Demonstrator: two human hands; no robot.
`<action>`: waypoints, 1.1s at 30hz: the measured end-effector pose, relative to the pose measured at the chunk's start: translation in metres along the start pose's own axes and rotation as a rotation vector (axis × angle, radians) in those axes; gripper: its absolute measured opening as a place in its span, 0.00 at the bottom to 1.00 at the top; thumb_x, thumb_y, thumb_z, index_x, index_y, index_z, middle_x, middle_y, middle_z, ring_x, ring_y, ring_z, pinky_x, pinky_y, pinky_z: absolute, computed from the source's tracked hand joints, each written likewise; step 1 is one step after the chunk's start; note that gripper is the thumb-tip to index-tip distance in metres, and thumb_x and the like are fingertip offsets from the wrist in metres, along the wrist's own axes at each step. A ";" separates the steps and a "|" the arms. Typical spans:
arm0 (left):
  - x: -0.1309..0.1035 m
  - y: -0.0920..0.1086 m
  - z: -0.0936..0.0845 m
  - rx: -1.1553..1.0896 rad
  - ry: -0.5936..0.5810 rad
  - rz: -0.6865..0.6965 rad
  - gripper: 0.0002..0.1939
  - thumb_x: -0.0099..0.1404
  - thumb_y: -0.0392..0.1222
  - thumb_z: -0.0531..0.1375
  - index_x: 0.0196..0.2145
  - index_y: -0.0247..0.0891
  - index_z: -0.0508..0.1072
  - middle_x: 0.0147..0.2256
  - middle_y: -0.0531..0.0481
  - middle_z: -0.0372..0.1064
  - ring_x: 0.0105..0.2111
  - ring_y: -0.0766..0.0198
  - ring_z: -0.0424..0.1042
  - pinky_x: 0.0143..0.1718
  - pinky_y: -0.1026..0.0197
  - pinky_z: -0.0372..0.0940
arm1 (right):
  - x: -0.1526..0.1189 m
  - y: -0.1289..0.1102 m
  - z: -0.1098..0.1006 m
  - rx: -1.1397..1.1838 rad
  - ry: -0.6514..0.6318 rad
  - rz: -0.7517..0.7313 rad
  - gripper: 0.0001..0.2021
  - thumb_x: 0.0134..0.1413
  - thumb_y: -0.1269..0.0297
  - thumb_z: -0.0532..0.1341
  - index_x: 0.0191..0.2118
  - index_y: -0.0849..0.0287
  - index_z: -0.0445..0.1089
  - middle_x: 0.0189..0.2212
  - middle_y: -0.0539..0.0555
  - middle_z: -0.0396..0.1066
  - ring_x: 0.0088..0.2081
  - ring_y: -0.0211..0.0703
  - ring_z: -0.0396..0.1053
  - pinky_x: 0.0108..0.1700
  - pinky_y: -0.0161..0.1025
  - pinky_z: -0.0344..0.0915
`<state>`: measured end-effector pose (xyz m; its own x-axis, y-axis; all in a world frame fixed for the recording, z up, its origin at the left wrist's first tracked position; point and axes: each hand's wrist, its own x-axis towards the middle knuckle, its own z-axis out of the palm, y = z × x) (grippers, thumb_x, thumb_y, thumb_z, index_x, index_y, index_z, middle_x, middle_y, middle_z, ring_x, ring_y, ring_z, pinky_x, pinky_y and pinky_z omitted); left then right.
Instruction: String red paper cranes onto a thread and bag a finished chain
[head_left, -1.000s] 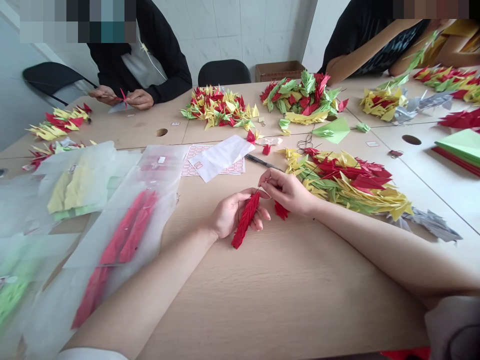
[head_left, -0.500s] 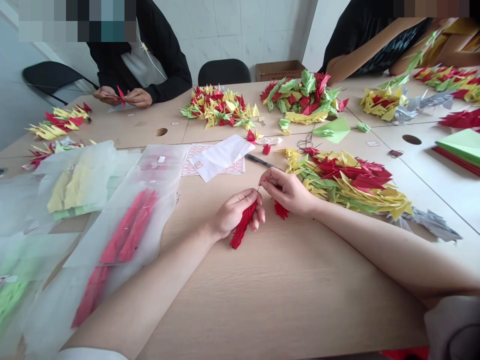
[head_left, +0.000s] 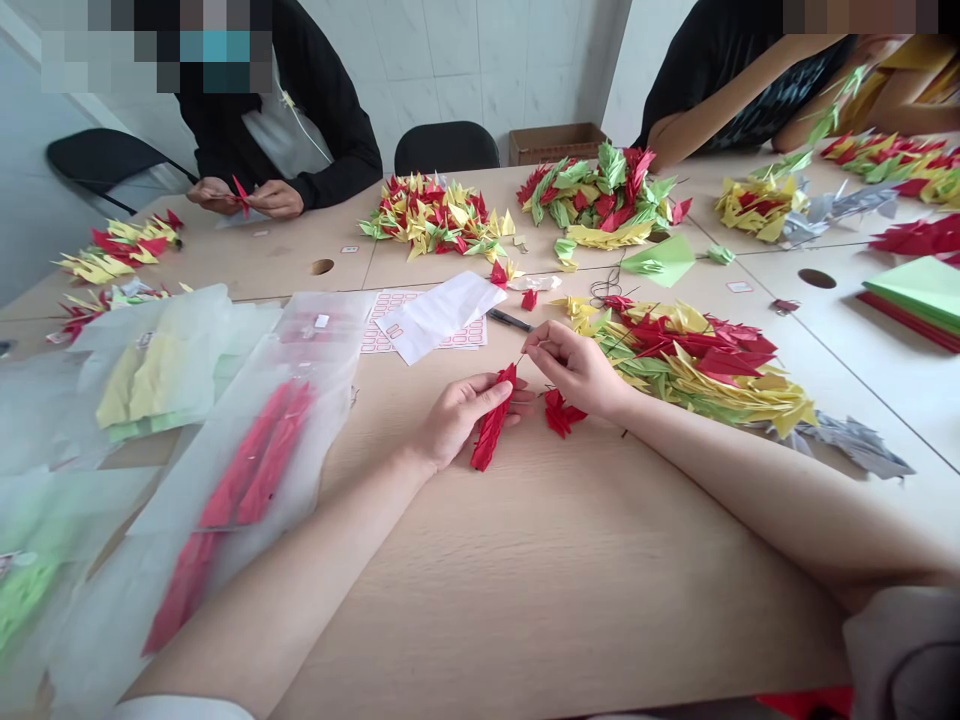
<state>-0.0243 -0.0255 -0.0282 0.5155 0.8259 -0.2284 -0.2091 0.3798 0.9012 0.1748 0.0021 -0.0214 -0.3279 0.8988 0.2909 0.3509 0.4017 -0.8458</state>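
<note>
My left hand (head_left: 469, 412) is closed around a string of red folded paper cranes (head_left: 493, 425), tightly stacked, thumb pressed on top. The lower end of the stack sticks out below the fingers, tilted toward me. Just right of its upper end, the fingertips of my right hand (head_left: 574, 368) pinch a thin dark thread (head_left: 520, 358) that rises from the stack. Whether a needle is on it I cannot tell. Under my right wrist lie a few loose red paper cranes (head_left: 561, 413), apart from the fingers.
Clear plastic bags (head_left: 259, 440) with folded red, yellow and green paper cover the left side. Beyond my right forearm lies a heap of multicoloured paper cranes (head_left: 697, 365). A pen (head_left: 510, 320) and white paper (head_left: 442, 310) lie ahead. Two people sit across the table (head_left: 480, 580).
The red stack has tilted more upright in my left hand, its upper end now showing above the thumb. My right hand has moved slightly, and more of the loose red cranes shows.
</note>
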 end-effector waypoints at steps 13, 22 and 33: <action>-0.003 0.032 -0.008 0.426 0.326 0.266 0.18 0.63 0.52 0.63 0.41 0.33 0.77 0.38 0.41 0.78 0.36 0.56 0.78 0.42 0.56 0.72 | 0.011 -0.025 -0.023 -0.296 -0.129 -0.059 0.10 0.65 0.63 0.52 0.40 0.60 0.70 0.38 0.56 0.69 0.39 0.42 0.66 0.42 0.38 0.61; -0.009 0.039 -0.022 1.776 0.760 0.226 0.12 0.67 0.41 0.53 0.32 0.36 0.75 0.30 0.37 0.74 0.41 0.43 0.72 0.36 0.51 0.63 | 0.001 -0.033 -0.041 -0.859 -0.521 0.188 0.09 0.57 0.72 0.56 0.43 0.58 0.67 0.42 0.58 0.73 0.37 0.48 0.71 0.31 0.38 0.56; -0.004 0.010 -0.003 1.382 0.378 0.570 0.18 0.65 0.31 0.51 0.51 0.38 0.69 0.57 0.43 0.65 0.52 0.55 0.68 0.53 0.53 0.62 | 0.003 -0.025 -0.033 -0.718 -0.402 0.020 0.05 0.60 0.76 0.53 0.37 0.60 0.63 0.39 0.61 0.72 0.36 0.45 0.71 0.35 0.38 0.62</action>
<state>-0.0314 -0.0238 -0.0197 0.3591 0.8573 0.3689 0.7185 -0.5062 0.4769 0.1942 0.0008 0.0154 -0.5571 0.8303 -0.0184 0.7906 0.5234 -0.3178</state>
